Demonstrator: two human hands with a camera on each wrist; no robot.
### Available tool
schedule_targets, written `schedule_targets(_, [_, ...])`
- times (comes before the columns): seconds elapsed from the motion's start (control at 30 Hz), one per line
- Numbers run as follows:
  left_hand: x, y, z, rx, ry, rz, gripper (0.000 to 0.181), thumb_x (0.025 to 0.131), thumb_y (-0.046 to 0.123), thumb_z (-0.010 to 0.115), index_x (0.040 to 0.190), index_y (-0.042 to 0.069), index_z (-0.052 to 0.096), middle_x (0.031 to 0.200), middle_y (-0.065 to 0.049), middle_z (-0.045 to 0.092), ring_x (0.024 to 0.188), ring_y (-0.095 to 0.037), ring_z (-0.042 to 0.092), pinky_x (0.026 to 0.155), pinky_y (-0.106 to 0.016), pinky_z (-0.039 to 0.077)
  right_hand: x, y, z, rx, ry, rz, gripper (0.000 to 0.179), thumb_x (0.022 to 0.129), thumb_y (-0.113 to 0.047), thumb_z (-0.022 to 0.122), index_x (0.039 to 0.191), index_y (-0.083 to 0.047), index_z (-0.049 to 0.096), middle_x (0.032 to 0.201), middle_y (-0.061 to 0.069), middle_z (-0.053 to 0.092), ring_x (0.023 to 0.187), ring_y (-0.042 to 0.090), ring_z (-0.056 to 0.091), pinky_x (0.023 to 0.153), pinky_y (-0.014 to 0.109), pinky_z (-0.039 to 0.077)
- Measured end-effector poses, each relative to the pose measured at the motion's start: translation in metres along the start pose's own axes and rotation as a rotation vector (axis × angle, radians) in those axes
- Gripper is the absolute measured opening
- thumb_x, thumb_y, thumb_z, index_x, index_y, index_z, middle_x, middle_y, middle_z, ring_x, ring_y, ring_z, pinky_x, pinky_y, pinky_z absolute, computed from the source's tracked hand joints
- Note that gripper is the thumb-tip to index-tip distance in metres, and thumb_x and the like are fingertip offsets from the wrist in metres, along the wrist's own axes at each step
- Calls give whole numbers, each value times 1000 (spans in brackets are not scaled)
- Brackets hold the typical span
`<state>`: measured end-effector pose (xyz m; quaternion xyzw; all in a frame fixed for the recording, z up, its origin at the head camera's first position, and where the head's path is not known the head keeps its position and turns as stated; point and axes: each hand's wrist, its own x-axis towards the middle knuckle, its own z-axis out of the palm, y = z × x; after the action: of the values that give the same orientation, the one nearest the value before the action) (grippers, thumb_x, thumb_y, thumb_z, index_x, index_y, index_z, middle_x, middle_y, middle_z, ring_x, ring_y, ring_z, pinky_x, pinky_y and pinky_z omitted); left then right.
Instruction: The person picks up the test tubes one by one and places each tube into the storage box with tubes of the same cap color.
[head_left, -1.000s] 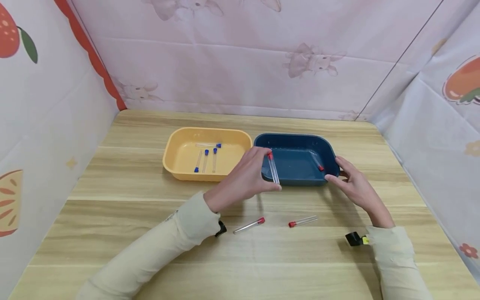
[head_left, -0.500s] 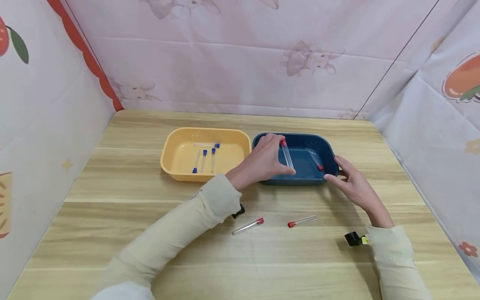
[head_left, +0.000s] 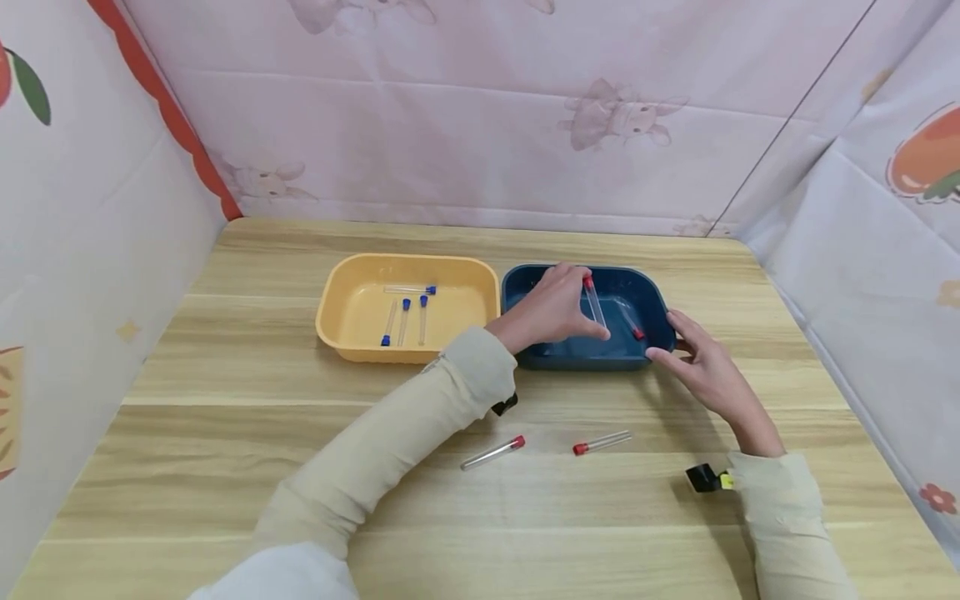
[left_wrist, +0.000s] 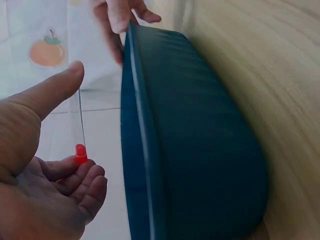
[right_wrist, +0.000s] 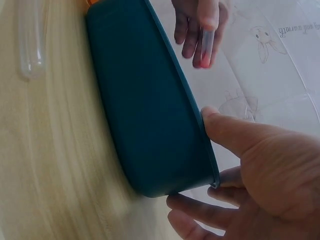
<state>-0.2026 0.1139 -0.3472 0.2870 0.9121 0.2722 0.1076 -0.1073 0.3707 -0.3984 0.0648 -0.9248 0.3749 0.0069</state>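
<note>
My left hand [head_left: 553, 310] is over the dark blue tray [head_left: 573, 363], pinching a clear test tube [head_left: 596, 305] with a red cap. Thumb at the bare end and fingers at the cap, it spans the tube lengthwise; the left wrist view shows the red cap [left_wrist: 81, 153] by the fingertips. At the tray's right end, my right hand [head_left: 708, 371] grips the corner. In the right wrist view, its thumb [right_wrist: 225, 127] presses the rim while fingers reach around the end wall. Inside the tray lies another red-capped tube [head_left: 632, 322].
Left of the blue tray stands a yellow tray [head_left: 468, 312] with several blue-capped tubes [head_left: 423, 321]. Two red-capped tubes lie on the wooden table in front: a left one [head_left: 492, 452] and a right one [head_left: 602, 442]. Printed cloth walls [head_left: 450, 150] surround the table.
The left hand has moved right and slightly away from me with its tube, from the blue tray's near left side to over its middle. My right hand stays at the corner.
</note>
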Motion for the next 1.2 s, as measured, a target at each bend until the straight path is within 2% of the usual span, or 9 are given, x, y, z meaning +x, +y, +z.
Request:
schedule_targets(0.23, [20,-3,17,-7,-27,17,89,82,49,87,150,5,49,137,-8,51,120,-21,45,99,-28,47,0,1,1,0,10,-12,74,103,-20,68,159,8,28,162,33,26,125,53,54,84,1,39])
schedule_targets(0.33, [27,-4,22,20,-54,30,87,83,48,86,149,5,50,138,-9,52,119,-21,46,100,-29,45,0,1,0,-11,6,-4,75,102,-19,69,159,8,27,162,33,26,126,53,54,90,11,47])
schedule_targets(0.47, [36,-4,27,50,-85,34,84,84,48,86,148,5,51,139,-8,51,118,-21,46,101,-30,44,1,2,-1,-19,8,-3,75,102,-20,69,159,7,27,163,32,25,127,52,53,97,32,52])
schedule_targets(0.63, [45,-3,31,68,-106,28,78,84,47,85,143,6,54,134,-6,52,115,-20,45,99,-29,45,3,0,-1,-10,-3,-5,75,103,-21,68,160,6,27,164,31,24,129,51,51,102,54,48])
schedule_targets(0.73, [49,-2,34,90,-126,24,71,85,46,85,137,6,58,131,-7,51,113,-20,45,99,-29,44,4,-2,0,-1,-10,-8,75,103,-21,67,160,7,26,164,32,23,131,51,49,102,61,44])
schedule_targets(0.8, [52,-1,37,107,-138,15,70,86,46,84,136,6,57,132,-7,51,113,-20,45,100,-29,43,4,-2,0,-3,-7,-17,75,103,-20,68,159,7,27,163,32,24,131,51,49,102,63,44])
schedule_targets(1.0, [59,3,43,119,-152,-39,78,87,46,83,146,6,51,137,-8,50,114,-19,46,104,-28,44,4,-2,0,-7,-3,-24,75,102,-20,69,158,8,28,163,33,25,131,51,48,102,64,44])
schedule_targets(1.2, [63,5,46,139,-184,-50,74,88,47,82,143,7,53,135,-8,51,114,-20,48,105,-29,44,0,-2,-3,-12,-3,-6,75,102,-20,69,158,8,28,163,32,24,131,51,49,102,63,44])
